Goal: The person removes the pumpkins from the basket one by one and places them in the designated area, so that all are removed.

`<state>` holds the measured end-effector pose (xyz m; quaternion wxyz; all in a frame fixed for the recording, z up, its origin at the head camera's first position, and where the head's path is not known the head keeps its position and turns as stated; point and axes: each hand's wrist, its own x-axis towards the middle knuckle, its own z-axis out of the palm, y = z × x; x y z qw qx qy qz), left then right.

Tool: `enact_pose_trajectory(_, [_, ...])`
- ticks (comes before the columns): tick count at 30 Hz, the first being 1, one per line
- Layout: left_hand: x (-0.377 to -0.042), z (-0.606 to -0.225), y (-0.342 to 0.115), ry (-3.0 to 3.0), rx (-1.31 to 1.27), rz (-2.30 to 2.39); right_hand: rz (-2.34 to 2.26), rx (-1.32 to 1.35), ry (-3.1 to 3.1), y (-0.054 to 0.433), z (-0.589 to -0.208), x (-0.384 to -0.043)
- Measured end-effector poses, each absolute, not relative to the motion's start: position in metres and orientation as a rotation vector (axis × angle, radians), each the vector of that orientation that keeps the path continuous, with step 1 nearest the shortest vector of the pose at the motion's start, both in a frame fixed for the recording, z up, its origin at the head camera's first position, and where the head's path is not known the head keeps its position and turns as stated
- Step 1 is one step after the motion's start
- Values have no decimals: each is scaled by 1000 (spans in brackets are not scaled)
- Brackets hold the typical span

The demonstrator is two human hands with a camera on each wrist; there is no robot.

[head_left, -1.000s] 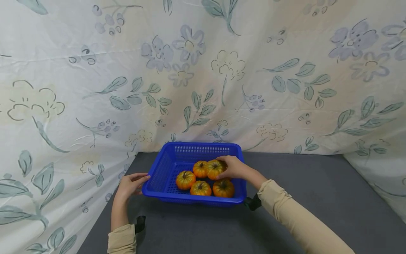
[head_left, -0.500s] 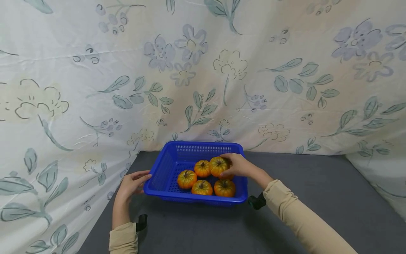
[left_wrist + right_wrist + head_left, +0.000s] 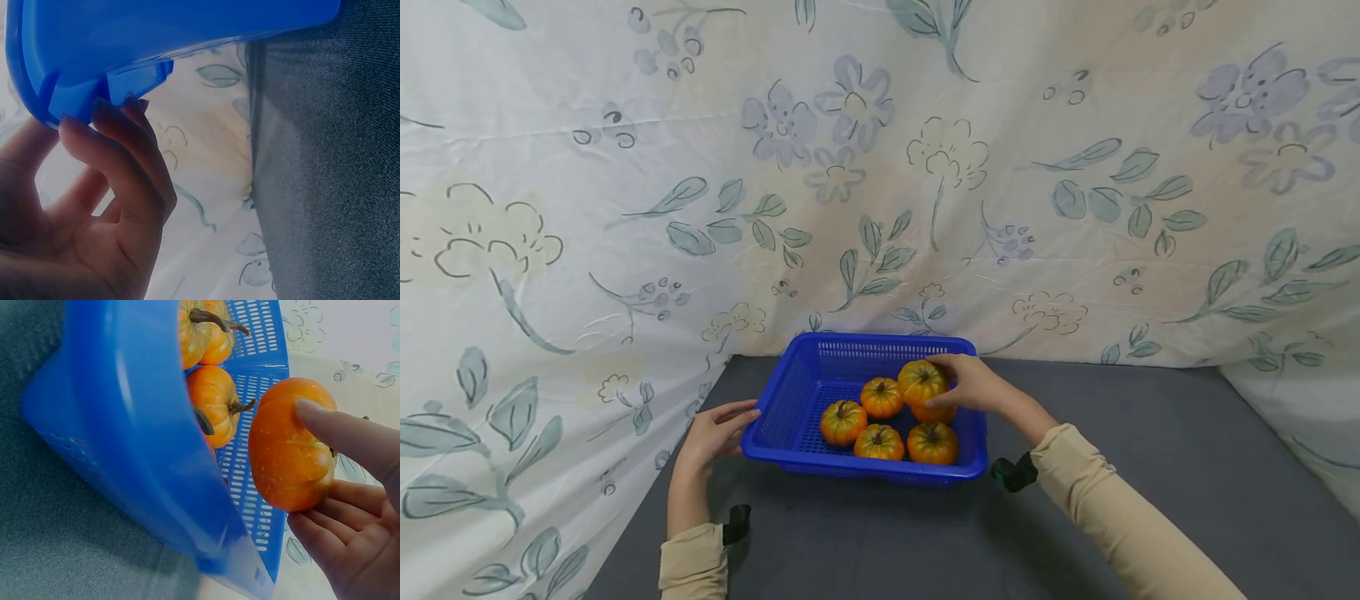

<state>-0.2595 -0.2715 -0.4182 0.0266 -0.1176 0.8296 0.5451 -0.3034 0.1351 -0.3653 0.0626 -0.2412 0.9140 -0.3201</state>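
A blue plastic basket (image 3: 790,458) with slotted walls rests on the dark table, holding several small orange pumpkins (image 3: 843,422) with dry stems. My left hand (image 3: 709,437) grips the basket's left rim; in the left wrist view its fingers (image 3: 134,159) curl up against the rim's underside. With my right hand (image 3: 973,385) I hold one pumpkin (image 3: 922,382) between thumb and fingers, over the right part of the basket. The right wrist view shows the thumb pressed on the held pumpkin (image 3: 290,450), the other fingers below it. Another pumpkin (image 3: 942,413) shows partly beneath it.
The dark grey tabletop (image 3: 865,542) stretches in front of the basket and off to its right. Directly behind stands a hanging floral cloth (image 3: 880,275), which also runs along the left side. Dark straps (image 3: 1015,473) sit near the wrists.
My right hand has lifted the pumpkin a little, up and to the right, uncovering more of the pumpkin beneath it. The left hand stays on the rim. The view has shifted slightly.
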Motion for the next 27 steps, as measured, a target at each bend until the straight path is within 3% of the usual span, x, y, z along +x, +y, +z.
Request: enact_pose_trajectory(27, [-260,-419,-271,2550,-360,1720,-1090,-625,2757,164,-361,-309])
